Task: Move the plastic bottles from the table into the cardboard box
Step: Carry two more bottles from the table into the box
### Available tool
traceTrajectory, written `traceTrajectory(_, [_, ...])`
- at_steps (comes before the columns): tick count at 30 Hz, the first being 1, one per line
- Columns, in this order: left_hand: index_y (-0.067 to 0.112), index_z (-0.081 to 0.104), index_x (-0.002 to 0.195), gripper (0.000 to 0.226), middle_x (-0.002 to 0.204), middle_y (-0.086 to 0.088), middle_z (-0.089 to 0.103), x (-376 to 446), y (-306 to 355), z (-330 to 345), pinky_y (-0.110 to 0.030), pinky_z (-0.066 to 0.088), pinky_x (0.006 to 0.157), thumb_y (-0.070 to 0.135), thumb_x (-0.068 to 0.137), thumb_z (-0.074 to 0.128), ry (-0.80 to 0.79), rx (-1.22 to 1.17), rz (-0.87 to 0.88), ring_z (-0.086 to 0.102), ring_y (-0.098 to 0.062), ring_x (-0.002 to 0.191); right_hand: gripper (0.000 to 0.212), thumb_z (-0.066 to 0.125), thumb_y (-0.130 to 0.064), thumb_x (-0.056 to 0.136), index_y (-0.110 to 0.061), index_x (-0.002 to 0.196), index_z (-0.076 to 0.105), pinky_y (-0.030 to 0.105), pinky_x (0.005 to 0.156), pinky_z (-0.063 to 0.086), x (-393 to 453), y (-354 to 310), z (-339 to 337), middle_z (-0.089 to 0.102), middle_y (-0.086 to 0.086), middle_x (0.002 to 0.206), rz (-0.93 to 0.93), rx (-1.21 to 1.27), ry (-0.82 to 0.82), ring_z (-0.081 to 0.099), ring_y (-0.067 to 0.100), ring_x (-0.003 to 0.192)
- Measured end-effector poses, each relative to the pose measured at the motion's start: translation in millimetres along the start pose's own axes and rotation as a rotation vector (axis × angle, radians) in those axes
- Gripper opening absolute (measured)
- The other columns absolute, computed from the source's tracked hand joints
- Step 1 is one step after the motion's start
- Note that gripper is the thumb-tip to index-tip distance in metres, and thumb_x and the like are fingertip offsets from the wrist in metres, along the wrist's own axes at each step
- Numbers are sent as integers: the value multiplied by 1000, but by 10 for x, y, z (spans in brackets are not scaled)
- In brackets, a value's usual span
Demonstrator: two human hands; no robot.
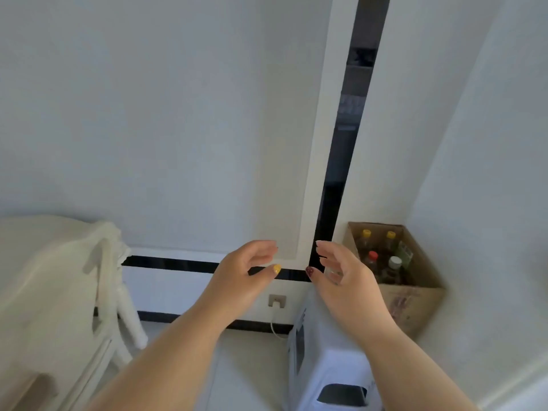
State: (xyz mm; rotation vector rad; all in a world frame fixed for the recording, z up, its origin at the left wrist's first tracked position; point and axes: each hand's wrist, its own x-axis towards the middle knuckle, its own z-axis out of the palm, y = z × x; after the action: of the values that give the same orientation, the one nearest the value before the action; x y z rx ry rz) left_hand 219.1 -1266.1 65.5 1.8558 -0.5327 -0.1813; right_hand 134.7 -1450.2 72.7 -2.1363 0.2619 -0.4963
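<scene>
A brown cardboard box (pixel 415 304) stands in the corner at the right, open at the top. Several plastic bottles (pixel 372 259) stand upright inside it, with yellow, red and white caps. My left hand (pixel 246 271) and my right hand (pixel 344 277) are raised side by side in front of the wall, palms facing each other, fingers apart and slightly curled. Neither holds a bottle. My right hand hovers just left of the box and partly covers its near left corner. A faint clear glint by my right palm is too blurred to identify. No bottle on the table shows.
A table (pixel 44 277) draped in a cream cloth fills the lower left. A white plastic stool (pixel 326 351) stands below my right hand, beside the box. A wall socket (pixel 277 301) with a white cable sits low on the wall between them.
</scene>
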Motion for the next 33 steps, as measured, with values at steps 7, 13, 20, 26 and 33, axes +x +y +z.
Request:
traceTrajectory(7, [49, 62, 116, 35, 118, 32, 68, -1467, 342, -831, -30, 47, 107, 27, 90, 68, 163, 53, -12, 60, 13, 113, 45, 66, -29, 90, -34, 132, 53, 12, 85, 40, -922, -923, 367, 58, -20, 123, -118, 78, -51, 55, 0, 113])
traceTrajectory(13, [34, 64, 126, 44, 122, 25, 69, -2984, 576, -1423, -29, 46, 104, 37, 83, 68, 345, 77, -5, 61, 10, 116, 37, 67, -27, 89, -35, 125, 58, 14, 79, 45, -1997, -1706, 824, 60, -29, 113, -212, 263, -177, 58, -8, 106])
traceTrajectory(20, [42, 67, 116, 45, 117, 26, 71, -4604, 508, -2187, -41, 51, 103, 48, 72, 69, 533, 84, -89, 65, 4, 113, 37, 66, -37, 87, -41, 122, 55, 1, 69, 41, -3326, -2551, 1400, 60, -32, 114, -293, 294, -363, 52, -21, 102])
traceTrajectory(26, [61, 68, 98, 33, 113, 27, 73, -5882, 412, -2871, -38, 53, 100, 49, 67, 72, 672, 31, -114, 67, -1, 113, 40, 68, -31, 88, -35, 126, 57, 18, 83, 46, -4278, -3260, 1921, 62, -24, 115, -336, 342, -467, 59, -2, 108])
traceTrajectory(33, [39, 67, 105, 30, 118, 14, 72, -7483, 302, -3863, -13, 52, 80, 12, 92, 69, 747, 15, -125, 66, 4, 110, 42, 67, -29, 89, -32, 129, 55, 10, 79, 40, -5514, -4035, 2724, 60, -19, 118, -368, 378, -504, 58, 0, 108])
